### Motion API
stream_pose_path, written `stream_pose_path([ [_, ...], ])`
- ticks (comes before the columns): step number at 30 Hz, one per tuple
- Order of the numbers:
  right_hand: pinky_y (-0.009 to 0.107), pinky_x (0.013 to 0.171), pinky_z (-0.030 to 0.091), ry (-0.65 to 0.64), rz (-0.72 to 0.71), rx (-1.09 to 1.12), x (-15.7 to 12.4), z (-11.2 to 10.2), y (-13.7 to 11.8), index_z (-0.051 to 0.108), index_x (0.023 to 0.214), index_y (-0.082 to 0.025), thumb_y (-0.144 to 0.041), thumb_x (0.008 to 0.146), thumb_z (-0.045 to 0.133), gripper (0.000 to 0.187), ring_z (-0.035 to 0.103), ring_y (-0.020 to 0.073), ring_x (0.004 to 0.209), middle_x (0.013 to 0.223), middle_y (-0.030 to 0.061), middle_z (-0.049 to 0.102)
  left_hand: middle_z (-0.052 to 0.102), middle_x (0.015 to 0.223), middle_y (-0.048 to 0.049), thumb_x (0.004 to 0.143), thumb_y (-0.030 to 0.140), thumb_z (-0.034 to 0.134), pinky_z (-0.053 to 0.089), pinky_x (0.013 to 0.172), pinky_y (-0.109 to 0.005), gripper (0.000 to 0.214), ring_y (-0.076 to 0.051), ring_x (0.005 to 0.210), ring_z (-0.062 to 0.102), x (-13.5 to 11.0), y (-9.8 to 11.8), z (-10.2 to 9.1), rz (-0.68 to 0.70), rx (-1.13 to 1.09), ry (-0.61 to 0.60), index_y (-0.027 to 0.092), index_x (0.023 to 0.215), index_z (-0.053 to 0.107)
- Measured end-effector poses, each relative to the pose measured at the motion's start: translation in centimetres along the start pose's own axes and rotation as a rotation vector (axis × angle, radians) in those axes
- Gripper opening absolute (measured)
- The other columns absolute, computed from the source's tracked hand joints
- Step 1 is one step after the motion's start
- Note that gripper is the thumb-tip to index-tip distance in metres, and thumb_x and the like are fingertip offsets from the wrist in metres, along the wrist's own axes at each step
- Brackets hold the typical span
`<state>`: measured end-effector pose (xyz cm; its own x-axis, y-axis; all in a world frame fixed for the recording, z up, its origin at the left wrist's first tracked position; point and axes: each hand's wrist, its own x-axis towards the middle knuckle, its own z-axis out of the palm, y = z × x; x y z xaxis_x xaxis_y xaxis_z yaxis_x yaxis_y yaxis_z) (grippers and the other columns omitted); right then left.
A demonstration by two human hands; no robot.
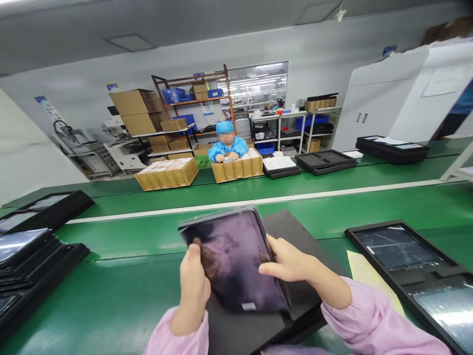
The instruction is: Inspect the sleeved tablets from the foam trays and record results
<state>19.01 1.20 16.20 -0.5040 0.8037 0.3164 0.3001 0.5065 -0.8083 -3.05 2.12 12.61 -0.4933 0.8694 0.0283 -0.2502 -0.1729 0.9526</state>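
Observation:
Between my two hands a dark, glossy tablet [236, 261] is held up and tilted, its edges slightly blurred. A small white label sits near its lower edge. My left hand [194, 276] grips the left side with the thumb on the face. On the right edge my right hand [288, 259] is closed, thumb across the front and fingers behind. Beneath the tablet lies a black foam tray [236, 330], partly hidden by it and by my arms.
To the right a black foam tray [402, 281] holds glossy panels, beside a yellow dotted sheet [373, 276]. Stacked trays [37, 276] stand at left. Across the green bench [148, 236], a person in blue [228, 145] leans over a cardboard-divided box [238, 167].

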Motion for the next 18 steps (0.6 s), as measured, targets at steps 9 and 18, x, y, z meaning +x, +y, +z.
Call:
stream_pose_path([
  [9, 0.025, 0.048, 0.031, -0.179, 0.344, -0.065, 1.1, 2.5, -6.1, 0.053, 0.115, -0.023, -0.023, 0.072, 0.059, 0.044, 0.041, 0.013, 0.046, 0.058, -0.007, 0.051, 0.051, 0.14, -0.0116, 0.081, 0.048, 0.059, 0.033, 0.111, -0.04, 0.053, -0.025, 0.133, 0.043, -1.9, -3.0, 3.7, 0.09, 0.209, -0.028, 0.022, 0.126, 0.053],
  [18, 0.021, 0.034, 0.038, 0.203, 0.418, 0.459, 6.9, 4.9, -0.3, 0.054, 0.092, -0.022, -0.037, 0.07, 0.063, 0.028, 0.046, 0.009, 0.04, 0.073, -0.0031, 0.059, 0.07, 0.09, -0.0073, 0.081, 0.036, 0.054, 0.057, 0.072, -0.039, 0.024, -0.024, 0.078, 0.068, -0.1, -1.1, 3.7, 0.078, 0.009, -0.24, 0.02, 0.095, 0.066],
])
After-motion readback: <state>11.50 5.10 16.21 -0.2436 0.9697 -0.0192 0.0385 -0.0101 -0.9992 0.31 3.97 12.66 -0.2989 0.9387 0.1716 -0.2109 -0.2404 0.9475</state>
